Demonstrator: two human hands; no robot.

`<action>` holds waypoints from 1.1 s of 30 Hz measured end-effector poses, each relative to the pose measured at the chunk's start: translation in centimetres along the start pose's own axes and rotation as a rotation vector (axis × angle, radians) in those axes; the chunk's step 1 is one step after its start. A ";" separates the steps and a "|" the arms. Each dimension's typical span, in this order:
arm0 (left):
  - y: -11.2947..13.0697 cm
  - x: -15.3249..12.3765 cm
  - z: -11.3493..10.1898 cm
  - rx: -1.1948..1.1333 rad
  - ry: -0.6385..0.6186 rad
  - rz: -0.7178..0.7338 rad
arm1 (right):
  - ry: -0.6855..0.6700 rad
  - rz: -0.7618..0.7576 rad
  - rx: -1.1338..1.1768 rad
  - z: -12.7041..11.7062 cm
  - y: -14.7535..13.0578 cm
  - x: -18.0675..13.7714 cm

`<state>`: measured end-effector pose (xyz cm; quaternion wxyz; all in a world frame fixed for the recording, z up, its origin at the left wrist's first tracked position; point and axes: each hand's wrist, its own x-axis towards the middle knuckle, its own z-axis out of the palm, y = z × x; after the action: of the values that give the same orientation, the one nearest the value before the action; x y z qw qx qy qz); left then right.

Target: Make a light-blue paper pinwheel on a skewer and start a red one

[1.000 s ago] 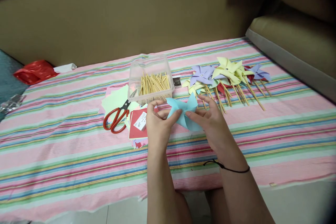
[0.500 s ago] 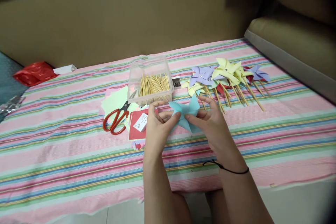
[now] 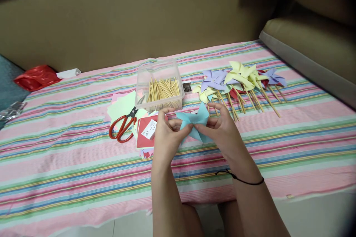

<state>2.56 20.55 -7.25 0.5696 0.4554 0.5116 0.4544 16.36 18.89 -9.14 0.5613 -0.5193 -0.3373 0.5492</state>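
Note:
Between my two hands is a blue paper pinwheel (image 3: 192, 118), its blades curled in toward the middle and no stick visible on it. My left hand (image 3: 170, 131) pinches it from the left, thumb on the centre. From the other side, my right hand (image 3: 221, 126) grips it the same way, with the thumb tips almost meeting. Fingers behind the paper are partly hidden. Just left of my left hand lie red paper squares (image 3: 144, 142) with a small white label card (image 3: 149, 129) on top. Scissors with red handles (image 3: 122, 127) rest beside them on pale paper sheets (image 3: 121, 105).
A clear plastic box (image 3: 160, 67) of wooden sticks (image 3: 164, 89) stands beyond my hands, with a small packet of dark pieces (image 3: 187, 87) beside it. Finished pinwheels (image 3: 240, 74) on sticks lie to the right. A red plastic bag (image 3: 37, 77) sits far left on the striped cloth (image 3: 83, 163).
The blue pinwheel has turned slightly and its blades sit a little differently. My thumbs have come closer together at its centre. Everything else looks unmoved.

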 end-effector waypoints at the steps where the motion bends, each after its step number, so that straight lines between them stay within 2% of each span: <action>1: 0.0 0.0 0.0 -0.003 0.007 -0.001 | -0.001 0.000 0.002 0.0 0.0 0.0; 16: -0.1 0.0 -0.2 -0.025 0.022 -0.013 | -0.013 0.016 -0.025 0.1 -0.1 -0.1; 21: -0.3 0.1 -0.4 -0.049 0.124 0.001 | 0.021 0.004 -0.070 -0.3 -0.2 0.2; 24: -0.3 0.1 -1.0 -0.053 0.213 0.025 | 0.111 -0.060 -0.117 -1.0 0.1 0.7; 26: -0.3 0.1 -1.6 -0.079 0.274 0.047 | 0.215 -0.117 -0.225 -1.7 0.4 1.0; 29: -0.2 0.0 -2.8 -0.137 0.393 0.073 | 0.335 -0.229 -0.503 -2.6 1.0 1.6; 33: -0.2 -0.1 -4.0 -0.190 0.515 0.104 | 0.317 -0.443 -0.823 -2.7 2.4 2.5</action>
<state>-1.39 20.66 -7.69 0.4370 0.2953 0.5706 0.6295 18.69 20.43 -12.55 0.4575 -0.6908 -0.5388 0.1520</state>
